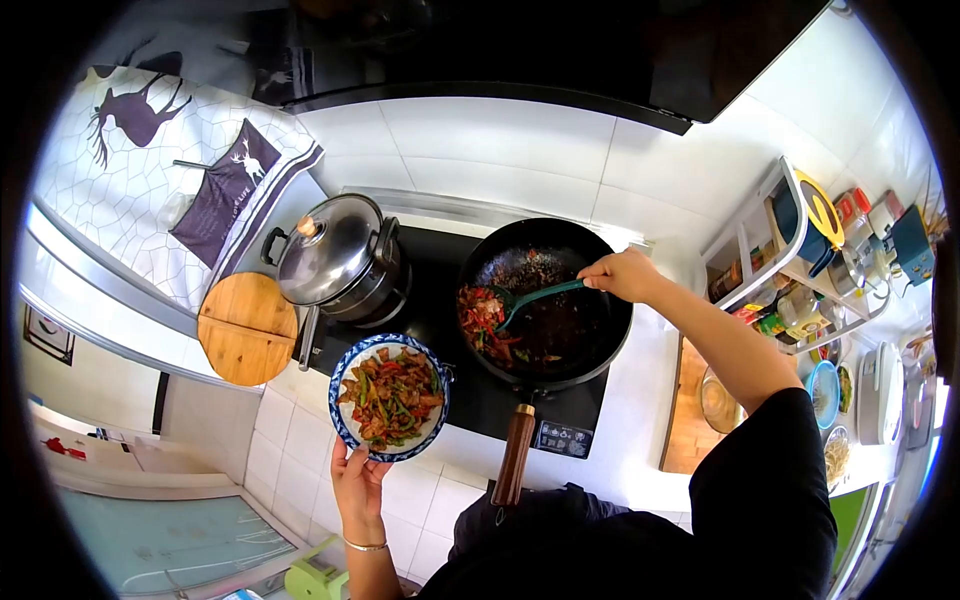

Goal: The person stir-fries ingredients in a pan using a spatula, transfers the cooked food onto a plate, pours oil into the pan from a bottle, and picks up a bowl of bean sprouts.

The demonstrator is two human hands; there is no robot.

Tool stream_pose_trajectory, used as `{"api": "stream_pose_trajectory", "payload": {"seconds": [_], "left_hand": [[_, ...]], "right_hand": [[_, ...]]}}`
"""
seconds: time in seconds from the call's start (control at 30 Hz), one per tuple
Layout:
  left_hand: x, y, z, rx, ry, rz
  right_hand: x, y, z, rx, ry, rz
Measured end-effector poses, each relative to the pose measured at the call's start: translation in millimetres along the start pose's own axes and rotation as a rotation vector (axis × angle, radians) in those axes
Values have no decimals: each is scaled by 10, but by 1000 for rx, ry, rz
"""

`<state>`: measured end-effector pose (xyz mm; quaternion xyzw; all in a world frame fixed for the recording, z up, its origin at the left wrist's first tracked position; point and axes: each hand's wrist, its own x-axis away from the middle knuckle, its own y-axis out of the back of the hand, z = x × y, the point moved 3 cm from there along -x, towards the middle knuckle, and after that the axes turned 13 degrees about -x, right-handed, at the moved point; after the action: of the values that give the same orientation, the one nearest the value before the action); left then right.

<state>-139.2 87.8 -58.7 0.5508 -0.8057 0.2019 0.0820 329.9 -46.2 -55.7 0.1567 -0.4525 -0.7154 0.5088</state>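
My left hand (pixel 358 485) grips the near rim of a blue-and-white plate (pixel 343 432), fingers closed on its edge. Stir-fried meat with green and red peppers (pixel 388 398) is heaped on the plate, which is held out at the front edge of the cooktop. My right hand (pixel 622 275) is closed around the handle end of a green spatula (pixel 545 294). The spatula's head lies in a black wok (pixel 575 345), against chopped red food (pixel 482 312) at the wok's left side. A wooden handle (pixel 514 455) juts from the wok toward my body.
A lidded pot (pixel 335 255) stands on the cooktop (pixel 430 262) left of the wok. Beside it is a round wooden board (pixel 248 328). A wooden cutting board (pixel 687 410) with a glass bowl (pixel 718 402) and a rack of bottles (pixel 790 255) are on the right. The range hood (pixel 480 60) hangs above.
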Motion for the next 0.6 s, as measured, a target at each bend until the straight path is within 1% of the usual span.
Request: {"api": "stream_pose_trajectory", "payload": {"seconds": [0.1, 0.17, 0.3, 0.37, 0.4, 0.47, 0.53, 0.6], "left_hand": [[3, 10, 0, 6, -6, 11], [-2, 2, -5, 7, -10, 10], [-21, -13, -19, -11, -16, 14], [-33, -31, -45, -28, -26, 31], [-40, -45, -59, -50, -33, 44], [-72, -101, -86, -53, -34, 53], [-123, -192, -131, -57, -36, 61], [-189, -355, -183, -102, -33, 116]], "right_hand": [[24, -5, -30, -10, 10, -23], [50, 5, -41, -72, -1, 0], [125, 83, -115, -36, 14, -17], [229, 178, -120, -145, 43, -75], [273, 215, -143, -139, 46, -80], [370, 295, -231, -155, -51, -79], [506, 387, -246, -118, -32, -113], [627, 505, -279, -108, -19, -184]]}}
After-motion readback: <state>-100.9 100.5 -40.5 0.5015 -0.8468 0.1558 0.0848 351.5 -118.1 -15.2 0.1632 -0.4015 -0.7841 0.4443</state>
